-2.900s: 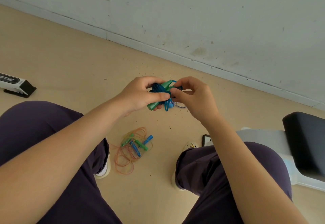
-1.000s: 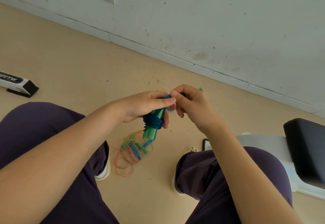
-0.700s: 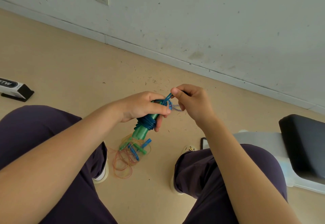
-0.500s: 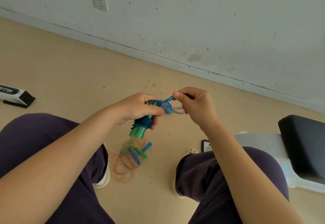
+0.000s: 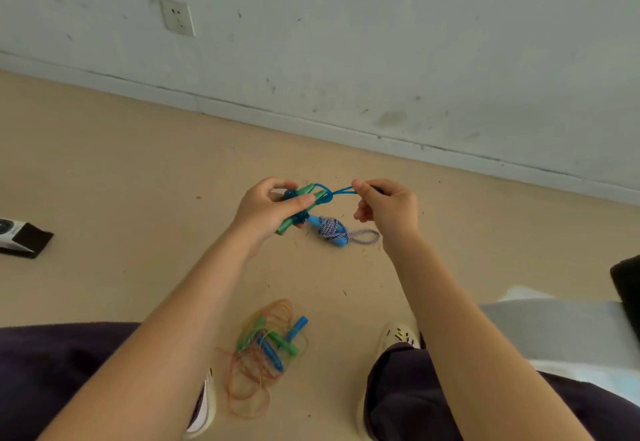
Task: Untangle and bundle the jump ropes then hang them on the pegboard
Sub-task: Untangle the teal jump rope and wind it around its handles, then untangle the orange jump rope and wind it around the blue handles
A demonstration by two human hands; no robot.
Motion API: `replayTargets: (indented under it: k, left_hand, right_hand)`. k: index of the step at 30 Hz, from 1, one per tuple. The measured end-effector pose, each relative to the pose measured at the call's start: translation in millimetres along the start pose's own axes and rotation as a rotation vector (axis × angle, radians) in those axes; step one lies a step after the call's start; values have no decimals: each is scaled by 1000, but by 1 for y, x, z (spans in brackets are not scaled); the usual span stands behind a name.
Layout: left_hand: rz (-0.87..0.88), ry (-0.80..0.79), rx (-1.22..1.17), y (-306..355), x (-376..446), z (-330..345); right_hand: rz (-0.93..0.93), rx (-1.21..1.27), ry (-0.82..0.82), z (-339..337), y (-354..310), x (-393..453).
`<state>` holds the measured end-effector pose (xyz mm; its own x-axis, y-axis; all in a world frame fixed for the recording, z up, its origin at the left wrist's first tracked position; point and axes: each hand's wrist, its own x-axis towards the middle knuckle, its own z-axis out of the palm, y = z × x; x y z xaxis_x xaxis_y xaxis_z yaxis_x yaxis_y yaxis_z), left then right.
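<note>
I find the left hand (image 5: 268, 206) gripping the green-handled jump rope bundle (image 5: 298, 206), its long axis slanting from upper right down to lower left. The right hand (image 5: 386, 208) pinches the blue cord end (image 5: 341, 191), drawn taut to the right of the wraps. I judge the coming move turns on that line: the cord runs rightward, across the handles, nearer the right hand. A second bundle (image 5: 330, 229) lies on the floor just below; a tangled orange rope (image 5: 263, 350) lies between the feet.
</note>
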<state>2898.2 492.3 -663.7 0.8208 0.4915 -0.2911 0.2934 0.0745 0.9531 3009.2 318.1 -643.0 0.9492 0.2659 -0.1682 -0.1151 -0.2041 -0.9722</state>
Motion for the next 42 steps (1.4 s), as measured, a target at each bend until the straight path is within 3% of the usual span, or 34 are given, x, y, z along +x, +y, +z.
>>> replayTargets:
  k: [6, 10, 13, 18, 22, 25, 28, 34, 39, 42]
  left_hand:
    - [-175, 50, 185, -120, 76, 29]
    - [-178, 88, 422, -171, 127, 40]
    - [-143, 73, 455, -195, 163, 46]
    - [-88, -139, 488, -206, 191, 44]
    - [-220, -176, 479, -227, 163, 26]
    - [-340, -164, 492, -249, 114, 11]
    - [-455, -81, 532, -275, 57, -2]
    - [-735, -172, 584, -318, -8, -20]
    - [-741, -96, 381, -329, -6, -14]
    - [-794, -119, 184, -328, 0, 2]
  right_hand:
    - [221, -73, -25, 19, 127, 61]
    - [324, -91, -23, 38, 196, 94]
    - [356, -51, 1, 48, 224, 119]
    - [414, 122, -81, 47, 246, 141]
    - [474, -139, -99, 35, 261, 118]
    - [534, -132, -101, 35, 264, 84]
    - [612, -157, -205, 48, 275, 32]
    - [928, -446, -339, 71, 326, -68]
    - [1022, -58, -344, 82, 345, -91]
    - [955, -40, -340, 81, 343, -82]
